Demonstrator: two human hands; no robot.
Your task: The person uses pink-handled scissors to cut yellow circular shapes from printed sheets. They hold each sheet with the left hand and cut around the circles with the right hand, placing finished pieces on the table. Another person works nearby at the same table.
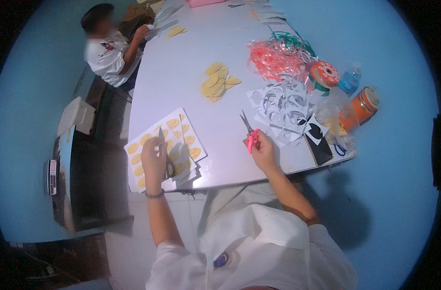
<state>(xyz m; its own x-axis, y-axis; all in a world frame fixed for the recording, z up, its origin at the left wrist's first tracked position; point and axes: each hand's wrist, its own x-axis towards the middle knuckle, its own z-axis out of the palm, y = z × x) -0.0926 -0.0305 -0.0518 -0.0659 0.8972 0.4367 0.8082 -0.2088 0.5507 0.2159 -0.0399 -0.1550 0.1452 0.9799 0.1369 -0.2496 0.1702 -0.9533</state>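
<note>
My right hand (264,154) grips pink-handled scissors (254,139) above the white table, their slightly parted blades pointing away from me. Over printed paper sheets (136,159) at the table's near left corner is my left hand (153,152). The sheets carry rows of yellow ovals. A second pair of scissors with dark handles (170,169) shows beside and beyond the left fingers; whether they are held or lie under the hand, I cannot tell. Farther in, a heap of cut-out yellow ovals (216,82) rests on the table (191,43).
On the right lie oval-holed paper scraps (283,107), a black phone (319,150), pink plastic ribbon (274,59), green ribbon (293,39), a ribbon spool (325,74), a blue bottle (350,80) and an orange cylinder (359,108). Another person (110,54) sits at the far left edge.
</note>
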